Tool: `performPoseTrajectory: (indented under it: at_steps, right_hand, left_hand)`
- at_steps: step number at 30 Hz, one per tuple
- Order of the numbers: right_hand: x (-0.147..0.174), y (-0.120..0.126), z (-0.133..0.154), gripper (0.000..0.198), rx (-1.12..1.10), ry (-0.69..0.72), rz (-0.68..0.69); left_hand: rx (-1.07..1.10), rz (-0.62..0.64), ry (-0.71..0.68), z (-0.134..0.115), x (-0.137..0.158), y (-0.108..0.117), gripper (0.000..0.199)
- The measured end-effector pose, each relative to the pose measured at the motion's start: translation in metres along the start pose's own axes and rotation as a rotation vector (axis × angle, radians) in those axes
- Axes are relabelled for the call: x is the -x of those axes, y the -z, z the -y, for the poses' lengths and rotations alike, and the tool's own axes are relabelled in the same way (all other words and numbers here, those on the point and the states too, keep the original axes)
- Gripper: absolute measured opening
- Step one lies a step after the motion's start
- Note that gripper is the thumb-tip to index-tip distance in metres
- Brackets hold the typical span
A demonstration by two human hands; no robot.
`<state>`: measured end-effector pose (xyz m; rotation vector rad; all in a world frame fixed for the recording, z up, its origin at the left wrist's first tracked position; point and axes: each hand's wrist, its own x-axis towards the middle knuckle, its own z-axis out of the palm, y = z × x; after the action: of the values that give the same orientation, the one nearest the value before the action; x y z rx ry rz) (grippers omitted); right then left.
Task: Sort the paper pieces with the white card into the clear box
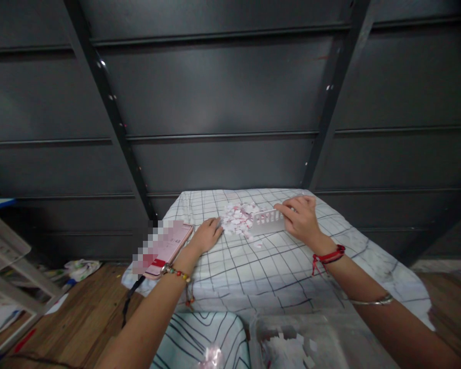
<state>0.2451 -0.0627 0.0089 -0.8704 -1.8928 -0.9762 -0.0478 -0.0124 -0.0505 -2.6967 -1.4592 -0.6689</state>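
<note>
A heap of small white and pink paper scraps [238, 218] lies on the cloth-covered table [215, 271]. My right hand [301, 220] pinches the right end of a white slotted plastic piece [267, 223], which stands on edge against the heap's right side. At the heap's left edge rests my left hand [207, 236], palm down, its fingers low on the cloth and touching the scraps. No held object shows in it. A few loose scraps [258, 245] lie in front of the heap.
A phone [172, 251] with a cable lies left of my left forearm. Nearer me are a clear plastic bin [330, 338] with paper pieces and a striped cushioned surface [230, 333] bearing a clear plastic bag [212, 357]. Dark metal panels [223, 92] rise behind the table.
</note>
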Motion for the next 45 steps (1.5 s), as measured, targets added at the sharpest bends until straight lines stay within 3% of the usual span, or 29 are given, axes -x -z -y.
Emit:
performPoseTrajectory:
  at_steps: [20, 29, 45]
  right_hand:
    - [-0.021, 0.007, 0.019, 0.032, -0.046, 0.063, -0.017]
    - [-0.016, 0.007, 0.008, 0.035, -0.01, 0.073, 0.057]
    - [-0.008, 0.006, -0.004, 0.033, -0.015, 0.05, 0.056]
  left_hand:
    - [0.006, -0.008, -0.017, 0.001, 0.0, -0.001, 0.038]
    - [0.015, -0.02, -0.007, 0.001, 0.001, -0.002, 0.038]
    - [0.002, -0.007, 0.004, -0.001, 0.0, -0.002, 0.038]
